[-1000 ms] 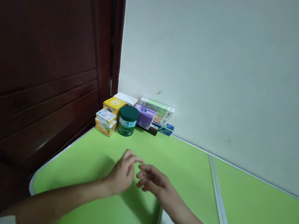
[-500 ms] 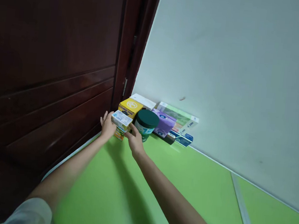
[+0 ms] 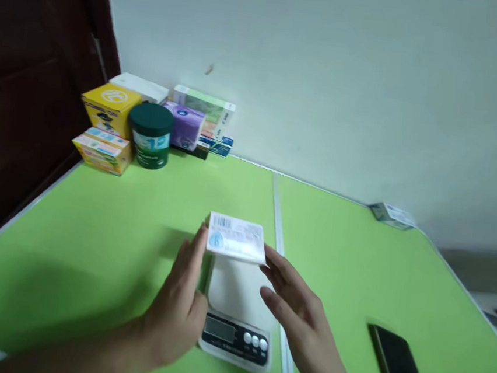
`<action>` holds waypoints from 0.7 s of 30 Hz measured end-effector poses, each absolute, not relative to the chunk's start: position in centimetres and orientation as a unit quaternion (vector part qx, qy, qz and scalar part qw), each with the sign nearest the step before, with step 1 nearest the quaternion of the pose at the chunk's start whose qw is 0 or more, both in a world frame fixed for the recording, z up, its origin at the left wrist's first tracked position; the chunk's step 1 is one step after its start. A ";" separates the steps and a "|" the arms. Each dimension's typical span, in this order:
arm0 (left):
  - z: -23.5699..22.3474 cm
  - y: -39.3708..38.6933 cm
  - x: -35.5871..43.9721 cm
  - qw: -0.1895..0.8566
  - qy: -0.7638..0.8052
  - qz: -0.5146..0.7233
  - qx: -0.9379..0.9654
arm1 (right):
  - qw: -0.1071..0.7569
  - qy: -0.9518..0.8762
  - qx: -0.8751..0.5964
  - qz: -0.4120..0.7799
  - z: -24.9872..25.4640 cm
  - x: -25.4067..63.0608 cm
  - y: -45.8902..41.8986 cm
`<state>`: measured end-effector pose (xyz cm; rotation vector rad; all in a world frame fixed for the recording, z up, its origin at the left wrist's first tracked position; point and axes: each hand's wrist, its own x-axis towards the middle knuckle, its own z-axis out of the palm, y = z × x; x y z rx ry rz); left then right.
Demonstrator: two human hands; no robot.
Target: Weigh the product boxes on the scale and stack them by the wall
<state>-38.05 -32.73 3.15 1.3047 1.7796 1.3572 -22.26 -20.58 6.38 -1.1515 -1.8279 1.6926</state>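
A small white printed box [image 3: 237, 237] with a barcode is held up between my two hands, above a digital kitchen scale [image 3: 233, 340]. My left hand [image 3: 182, 297] presses its fingertips against the box's left end. On the right end are the fingers of my right hand [image 3: 296, 308], with the thumb apart below. The scale's white platform [image 3: 241, 291] shows partly under the box, and its display looks dark. Whether the box touches the platform is hard to see, but it seems to be above it.
Against the wall at the back left stand a yellow box [image 3: 111, 106], an orange-and-white box [image 3: 102, 152], a green tub [image 3: 150, 136], a purple tissue pack [image 3: 184, 124] and flat boxes. A phone [image 3: 402, 371] lies at the right; a small box [image 3: 393, 215] sits by the wall.
My hands have lifted the white box off the stack in the corner and carried it over the scale. The orange-and-white box stays behind. The view has swung right.
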 end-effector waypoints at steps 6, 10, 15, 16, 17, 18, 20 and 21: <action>0.5 -33.9 -32.4 0.357 0.666 0.449 0.478 | 0.218 -0.633 -0.426 0.608 2.7 -16.4 -23.1; 0.8 -33.8 -34.4 0.272 0.736 0.396 0.477 | 0.216 -0.673 -0.419 0.570 1.6 -14.7 -21.7; 4.3 -31.8 -40.0 0.158 0.789 0.300 0.512 | 0.283 -0.723 -0.414 0.476 2.9 -12.6 -17.8; 4.7 -31.3 -40.8 0.171 0.789 0.261 0.530 | 0.260 -0.737 -0.395 0.483 3.2 -12.9 -17.4; 4.9 -30.9 -41.4 0.185 0.786 0.221 0.547 | 0.231 -0.757 -0.368 0.487 3.4 -13.4 -17.3; 4.9 -30.6 -41.8 0.194 0.782 0.186 0.562 | 0.202 -0.783 -0.338 0.481 3.5 -14.1 -17.2; 4.2 -30.0 -42.1 0.188 0.772 0.148 0.589 | 0.153 -0.845 -0.265 0.439 3.2 -15.9 -17.2; 3.8 -29.7 -42.1 0.177 0.765 0.143 0.602 | 0.133 -0.874 -0.229 0.407 2.9 -16.8 -17.0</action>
